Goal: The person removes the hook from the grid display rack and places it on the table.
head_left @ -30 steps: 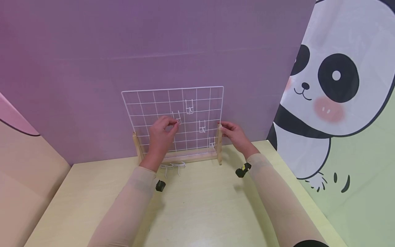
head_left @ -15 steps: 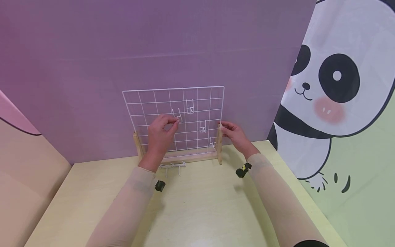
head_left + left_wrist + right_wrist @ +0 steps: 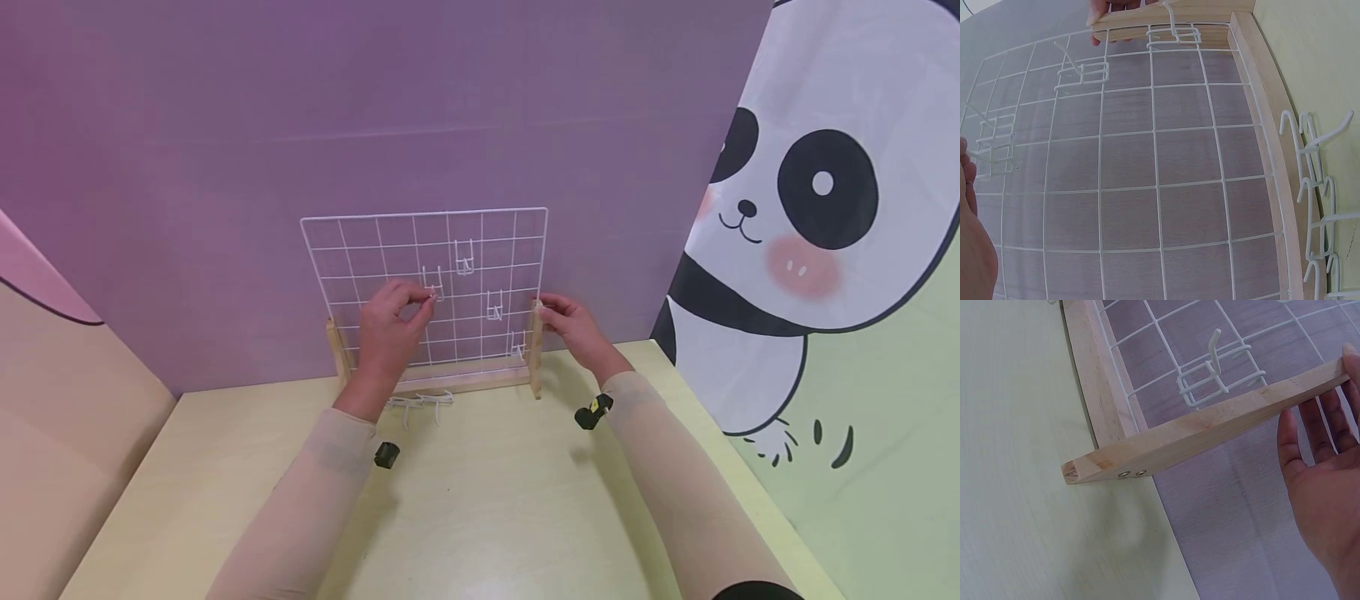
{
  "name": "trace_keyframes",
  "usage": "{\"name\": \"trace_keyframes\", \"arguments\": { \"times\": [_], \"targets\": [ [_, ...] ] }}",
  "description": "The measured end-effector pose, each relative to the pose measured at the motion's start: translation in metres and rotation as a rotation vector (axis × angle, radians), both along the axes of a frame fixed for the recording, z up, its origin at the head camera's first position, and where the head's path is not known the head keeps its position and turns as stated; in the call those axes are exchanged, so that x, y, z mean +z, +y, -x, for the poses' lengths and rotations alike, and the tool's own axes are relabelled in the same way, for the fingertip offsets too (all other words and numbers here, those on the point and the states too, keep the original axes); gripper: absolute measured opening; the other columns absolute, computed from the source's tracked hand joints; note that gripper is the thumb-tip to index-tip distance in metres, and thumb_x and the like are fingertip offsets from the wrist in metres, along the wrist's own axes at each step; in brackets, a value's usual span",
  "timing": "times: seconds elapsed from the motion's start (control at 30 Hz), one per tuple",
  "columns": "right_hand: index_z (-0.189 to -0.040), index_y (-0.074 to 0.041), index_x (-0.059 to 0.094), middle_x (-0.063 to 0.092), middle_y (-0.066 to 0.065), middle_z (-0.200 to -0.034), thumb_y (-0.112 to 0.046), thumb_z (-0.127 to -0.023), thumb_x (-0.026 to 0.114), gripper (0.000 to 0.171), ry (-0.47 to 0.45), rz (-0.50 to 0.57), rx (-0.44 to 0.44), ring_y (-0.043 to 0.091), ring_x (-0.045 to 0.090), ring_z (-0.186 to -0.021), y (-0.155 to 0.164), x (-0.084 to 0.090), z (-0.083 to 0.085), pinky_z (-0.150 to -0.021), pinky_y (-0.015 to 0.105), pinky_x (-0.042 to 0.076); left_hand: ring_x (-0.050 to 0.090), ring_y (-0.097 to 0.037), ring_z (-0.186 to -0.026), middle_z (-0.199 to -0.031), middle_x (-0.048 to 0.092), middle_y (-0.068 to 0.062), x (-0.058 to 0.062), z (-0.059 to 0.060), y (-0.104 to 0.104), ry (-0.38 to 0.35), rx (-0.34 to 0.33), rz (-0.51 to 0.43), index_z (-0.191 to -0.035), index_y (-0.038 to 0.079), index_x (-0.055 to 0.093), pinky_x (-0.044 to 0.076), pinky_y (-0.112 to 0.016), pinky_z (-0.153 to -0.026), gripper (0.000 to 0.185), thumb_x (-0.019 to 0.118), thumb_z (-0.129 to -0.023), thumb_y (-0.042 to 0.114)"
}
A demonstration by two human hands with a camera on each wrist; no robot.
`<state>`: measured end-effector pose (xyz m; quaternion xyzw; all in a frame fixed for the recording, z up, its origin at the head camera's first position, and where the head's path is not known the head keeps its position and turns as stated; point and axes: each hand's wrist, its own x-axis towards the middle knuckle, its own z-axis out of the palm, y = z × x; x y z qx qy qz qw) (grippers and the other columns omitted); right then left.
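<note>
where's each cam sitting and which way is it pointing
Head: worn on the head, facing forward and down at the white wire grid in its wooden stand; both forearms, left hand and right hand show.
Left wrist: close behind the left hand, facing across the grid toward the loose hooks.
Right wrist: beside the right hand, facing the stand's upright.
Shared: all show grid and stand; the left wrist view also catches the right fingertips.
</note>
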<state>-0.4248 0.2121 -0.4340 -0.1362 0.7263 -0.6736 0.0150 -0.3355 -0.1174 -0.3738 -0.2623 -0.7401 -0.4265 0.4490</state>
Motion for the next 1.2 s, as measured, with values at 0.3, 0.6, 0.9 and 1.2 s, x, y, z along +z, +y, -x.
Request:
{"name": "trace_keyframes", "arguments": {
  "times": [0.3, 0.6, 0.9, 1.2],
  "targets": [
    [-0.153, -0.004, 0.063, 0.066, 0.013, -0.145, -0.017, -0.113, 0.065, 0.042, 0.009, 0.0, 0.005, 0.022, 0.063, -0.126, 0.001, 0.001, 0.0, -0.114, 0.041, 0.054, 0.076, -0.027, -0.091, -0.097, 0.077, -0.011, -0.002, -0.005, 0.0, -0.024, 0.03, 0.04, -0.098, 0.001, 0.081, 0.061, -0.024, -0.087, 0.006, 0.086, -0.095, 0.001],
    [-0.152, -0.003, 0.064, 0.07, 0.007, -0.132, -0.016, -0.113, 0.066, 0.042, 0.025, 0.009, 0.005, 0.018, 0.065, -0.119, -0.001, 0.001, 0.001, -0.105, 0.033, 0.057, 0.076, -0.024, -0.095, -0.099, 0.076, -0.009, -0.008, -0.011, 0.0, -0.077, 0.023, 0.087, -0.102, 0.002, 0.081, 0.067, -0.038, -0.082, 0.005, 0.081, -0.1, 0.007],
    [-0.151, -0.003, 0.065, 0.069, 0.011, -0.138, -0.016, -0.112, 0.066, 0.041, 0.016, 0.01, 0.001, 0.019, 0.064, -0.121, 0.0, -0.002, 0.003, -0.105, 0.033, 0.057, 0.073, -0.026, -0.095, -0.1, 0.076, -0.009, -0.018, -0.016, 0.001, -0.11, 0.011, 0.139, -0.103, 0.002, 0.081, 0.064, -0.042, -0.087, 0.011, 0.078, -0.104, 0.012],
    [-0.151, -0.002, 0.065, 0.07, 0.004, -0.129, -0.015, -0.112, 0.066, 0.041, 0.027, 0.025, 0.006, 0.017, 0.065, -0.118, 0.001, -0.005, 0.005, -0.105, 0.032, 0.057, 0.074, -0.026, -0.093, -0.099, 0.076, -0.01, -0.028, -0.015, 0.005, -0.088, 0.014, 0.162, -0.103, 0.003, 0.081, 0.065, -0.043, -0.084, 0.007, 0.083, -0.097, 0.001]
  ]
}}
